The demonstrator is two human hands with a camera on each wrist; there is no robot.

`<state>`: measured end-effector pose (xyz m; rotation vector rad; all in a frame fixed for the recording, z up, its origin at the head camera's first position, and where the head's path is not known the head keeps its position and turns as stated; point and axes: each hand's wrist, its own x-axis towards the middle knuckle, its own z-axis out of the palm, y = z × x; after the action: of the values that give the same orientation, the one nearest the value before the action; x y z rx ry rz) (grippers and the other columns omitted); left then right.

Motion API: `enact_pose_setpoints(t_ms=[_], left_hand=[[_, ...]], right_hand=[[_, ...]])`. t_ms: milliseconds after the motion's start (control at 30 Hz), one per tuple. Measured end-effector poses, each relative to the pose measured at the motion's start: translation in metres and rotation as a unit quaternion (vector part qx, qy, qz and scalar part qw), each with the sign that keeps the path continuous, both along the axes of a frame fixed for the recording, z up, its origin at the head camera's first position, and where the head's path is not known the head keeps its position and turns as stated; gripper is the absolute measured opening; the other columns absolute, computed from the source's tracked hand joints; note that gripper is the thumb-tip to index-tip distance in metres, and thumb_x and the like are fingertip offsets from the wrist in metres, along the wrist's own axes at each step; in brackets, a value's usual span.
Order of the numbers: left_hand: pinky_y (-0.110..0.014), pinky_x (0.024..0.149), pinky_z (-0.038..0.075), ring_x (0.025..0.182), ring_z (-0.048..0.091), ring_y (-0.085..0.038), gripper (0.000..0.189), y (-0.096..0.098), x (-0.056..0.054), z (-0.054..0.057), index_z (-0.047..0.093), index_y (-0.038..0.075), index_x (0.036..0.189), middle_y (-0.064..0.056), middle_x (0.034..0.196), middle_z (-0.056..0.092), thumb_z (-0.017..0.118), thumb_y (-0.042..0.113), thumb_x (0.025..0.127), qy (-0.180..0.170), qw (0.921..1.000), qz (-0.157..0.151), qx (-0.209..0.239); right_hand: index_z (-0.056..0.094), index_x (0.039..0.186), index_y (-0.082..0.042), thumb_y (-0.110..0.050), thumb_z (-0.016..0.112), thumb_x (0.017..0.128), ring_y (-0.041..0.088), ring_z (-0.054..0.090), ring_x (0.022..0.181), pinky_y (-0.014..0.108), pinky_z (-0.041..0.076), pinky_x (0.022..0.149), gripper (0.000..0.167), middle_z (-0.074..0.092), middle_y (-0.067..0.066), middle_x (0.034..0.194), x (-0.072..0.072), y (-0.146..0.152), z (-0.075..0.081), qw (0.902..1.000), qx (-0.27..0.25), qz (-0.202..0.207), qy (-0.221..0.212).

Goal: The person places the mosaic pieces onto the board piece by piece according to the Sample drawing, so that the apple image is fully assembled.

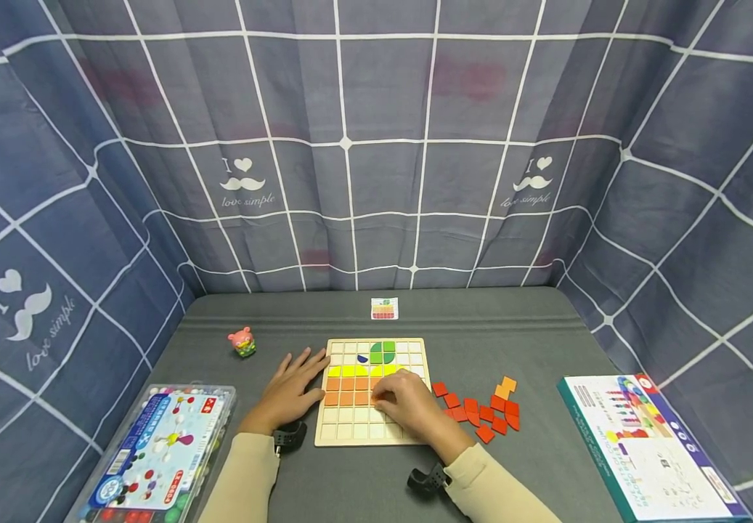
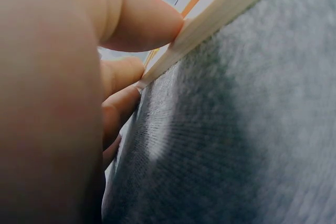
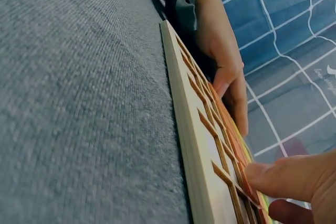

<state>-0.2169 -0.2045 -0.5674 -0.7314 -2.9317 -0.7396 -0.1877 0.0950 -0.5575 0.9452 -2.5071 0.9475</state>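
Observation:
A wooden grid board (image 1: 343, 436) lies on the grey table, filled in part with a yellow row (image 1: 346, 371), orange tiles (image 1: 346, 383), green pieces (image 1: 383, 353) and a small blue piece (image 1: 362, 359). My left hand (image 1: 292, 388) rests at the board's left edge with its fingers spread; in the left wrist view the thumb (image 2: 149, 27) touches the wooden rim. Over the orange rows, my right hand (image 1: 412, 407) has curled fingers and pinches an orange tile at the grid, mostly hidden by the fingertips. The right wrist view shows its thumb (image 3: 278, 177) low against the orange squares.
Loose red tiles (image 1: 470, 412) and a few orange tiles (image 1: 507, 385) lie right of the board. Behind it is a small pattern card (image 1: 385, 309). A pink-headed figurine (image 1: 242, 341) stands back left. A plastic case (image 1: 154, 450) and a box (image 1: 650, 443) flank the table.

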Motion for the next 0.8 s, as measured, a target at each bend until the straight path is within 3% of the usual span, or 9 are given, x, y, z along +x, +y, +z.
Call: enact_pose_setpoints(t_ms=[100,233,400,633,800], left_hand=[[-0.058,0.126,0.003,0.157,0.022,-0.031,0.070,0.000,0.000,0.000,0.046,0.017,0.162,-0.001,0.168,0.036,0.066,0.029,0.096,-0.004,1.0000,-0.002,-0.002],[-0.058,0.126,0.002,0.157,0.022,-0.031,0.070,0.000,0.000,0.000,0.046,0.017,0.163,-0.001,0.168,0.036,0.065,0.028,0.097,-0.006,1.0000,0.000,-0.001],[-0.059,0.126,0.003,0.157,0.023,-0.031,0.070,0.000,0.000,0.000,0.046,0.017,0.162,0.000,0.167,0.036,0.066,0.027,0.096,-0.004,1.0000,0.003,-0.004],[-0.060,0.125,0.006,0.155,0.026,-0.035,0.068,0.000,0.001,0.000,0.049,0.015,0.161,-0.003,0.166,0.040,0.066,0.027,0.095,0.008,0.9999,0.002,0.008],[-0.063,0.124,0.008,0.153,0.029,-0.038,0.068,0.000,0.001,-0.001,0.051,0.013,0.159,-0.007,0.164,0.042,0.065,0.027,0.094,0.020,0.9997,-0.001,0.013]], right_hand=[[0.081,0.093,-0.011,-0.006,0.092,0.080,0.016,0.069,0.092,0.036,0.058,0.083,0.017,0.077,-0.003,0.096,0.002,0.007,0.001,0.9997,-0.014,-0.005,0.017],[0.080,0.091,-0.009,-0.002,0.091,0.081,0.016,0.068,0.087,0.035,0.059,0.077,0.016,0.076,-0.001,0.095,0.003,0.023,0.003,0.9980,-0.042,-0.028,0.039],[0.081,0.092,-0.007,0.000,0.090,0.081,0.015,0.064,0.081,0.034,0.057,0.067,0.016,0.076,-0.001,0.095,0.005,0.056,0.002,0.9937,-0.056,-0.091,0.034],[0.082,0.098,-0.007,-0.003,0.089,0.083,0.021,0.069,0.089,0.052,0.057,0.083,0.017,0.076,-0.001,0.097,0.009,0.108,-0.002,0.9811,-0.057,-0.185,0.016],[0.081,0.098,-0.003,0.000,0.089,0.082,0.029,0.070,0.088,0.060,0.054,0.089,0.018,0.076,0.006,0.096,0.011,0.137,-0.003,0.9755,-0.060,-0.209,0.033]])
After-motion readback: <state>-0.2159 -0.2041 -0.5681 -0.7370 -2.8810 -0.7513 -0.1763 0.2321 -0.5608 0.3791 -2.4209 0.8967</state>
